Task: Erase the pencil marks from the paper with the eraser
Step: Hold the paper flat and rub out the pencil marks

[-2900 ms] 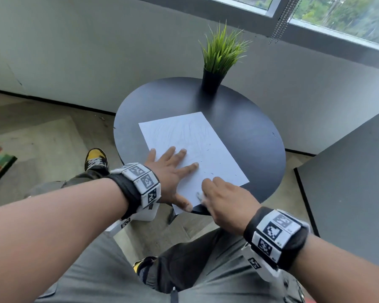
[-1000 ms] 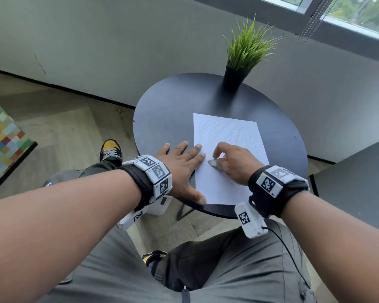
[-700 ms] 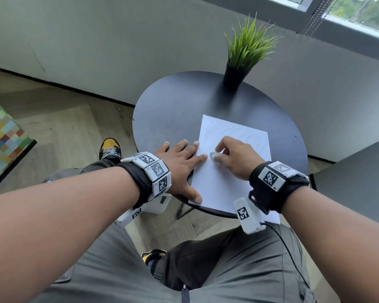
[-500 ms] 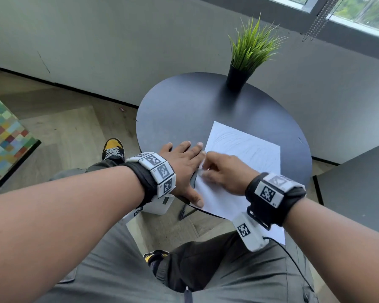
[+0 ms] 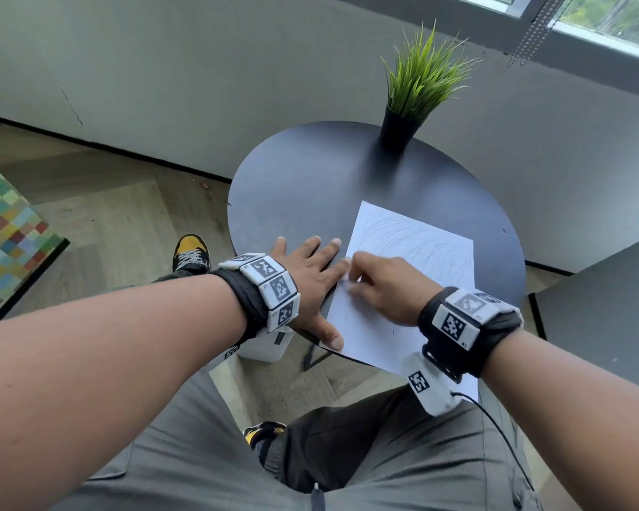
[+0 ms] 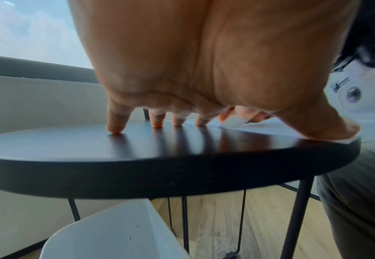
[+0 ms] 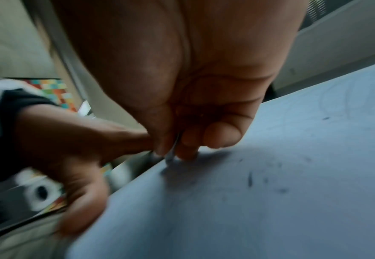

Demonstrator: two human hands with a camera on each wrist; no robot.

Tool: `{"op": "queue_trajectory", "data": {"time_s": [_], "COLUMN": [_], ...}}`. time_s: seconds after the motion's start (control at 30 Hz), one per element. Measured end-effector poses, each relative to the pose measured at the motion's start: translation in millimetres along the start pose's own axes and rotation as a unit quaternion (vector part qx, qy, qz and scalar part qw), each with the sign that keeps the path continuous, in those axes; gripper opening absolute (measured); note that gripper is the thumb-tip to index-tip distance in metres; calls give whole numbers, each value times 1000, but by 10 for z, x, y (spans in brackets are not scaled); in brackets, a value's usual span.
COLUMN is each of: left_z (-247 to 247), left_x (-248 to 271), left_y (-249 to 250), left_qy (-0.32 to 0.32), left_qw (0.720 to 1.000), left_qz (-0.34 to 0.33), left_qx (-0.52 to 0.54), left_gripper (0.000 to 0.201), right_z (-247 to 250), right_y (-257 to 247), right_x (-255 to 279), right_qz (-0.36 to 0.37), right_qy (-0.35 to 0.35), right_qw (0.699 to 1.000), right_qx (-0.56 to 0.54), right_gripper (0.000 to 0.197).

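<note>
Paper point(image 5: 410, 274) lies on round black table point(image 5: 310, 186), near edge overhanging. L hand point(image 5: 307, 285) flat, fingers spread, thumb pinning paper's edge. R hand point(image 5: 384, 285) pinches eraser point(image 7: 171, 154) w/ curled fingertips, pressing it on paper's left edge.

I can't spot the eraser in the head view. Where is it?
It is pinched in the right hand, pressed on the paper at its left edge, beside the left hand; the eraser shows in the right wrist view.
</note>
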State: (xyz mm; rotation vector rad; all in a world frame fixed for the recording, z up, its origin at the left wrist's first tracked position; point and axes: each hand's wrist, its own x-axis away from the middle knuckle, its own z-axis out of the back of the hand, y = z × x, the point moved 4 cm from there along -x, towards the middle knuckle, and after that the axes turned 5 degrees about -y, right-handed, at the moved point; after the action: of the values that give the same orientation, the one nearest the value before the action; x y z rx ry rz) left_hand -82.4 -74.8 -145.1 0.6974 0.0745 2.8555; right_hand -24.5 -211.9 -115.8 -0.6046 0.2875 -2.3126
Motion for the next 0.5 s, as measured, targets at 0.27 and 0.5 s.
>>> {"op": "queue_trajectory", "data": {"time_s": [0.27,0.5], "left_z": [64,90], "left_x": [14,-9], "left_y": [54,56], "left_qy": [-28,-20], "left_qw": [999,999], "left_qz": [-13,-18], "left_qx": [-21,-39], "left_gripper": [139,138], "right_z": [123,23], "right_y": [148,46], "right_x": [-32,0], "right_qz": [-72,-20], "right_qy": [49,-7], "right_qw": [996,1000], "right_qx": [-3,15], "right_gripper": [18,18]}}
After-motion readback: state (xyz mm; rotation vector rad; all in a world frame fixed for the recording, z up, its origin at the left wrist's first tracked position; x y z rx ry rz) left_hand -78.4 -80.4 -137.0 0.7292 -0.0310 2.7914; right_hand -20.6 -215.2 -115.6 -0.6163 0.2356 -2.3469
